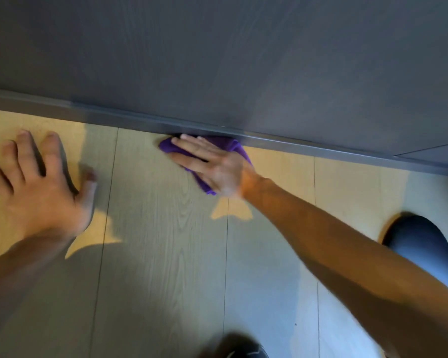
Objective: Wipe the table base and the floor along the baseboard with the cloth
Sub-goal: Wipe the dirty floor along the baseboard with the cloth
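Observation:
A purple cloth [235, 147] lies on the light wood floor [166, 228], pressed right up against the dark grey baseboard [295, 143]. My right hand [210, 165] lies flat on top of the cloth with fingers stretched toward the left, covering most of it. Well to the left of the cloth, my left hand [39, 187] rests palm down on the floor with its fingers spread and holds nothing. The table base is not in view.
A dark grey wood-grain wall or panel [217, 52] fills the upper half above the baseboard. My knee in dark cloth [424, 251] is at the right, and a dark shoe tip [243, 350] shows at the bottom edge.

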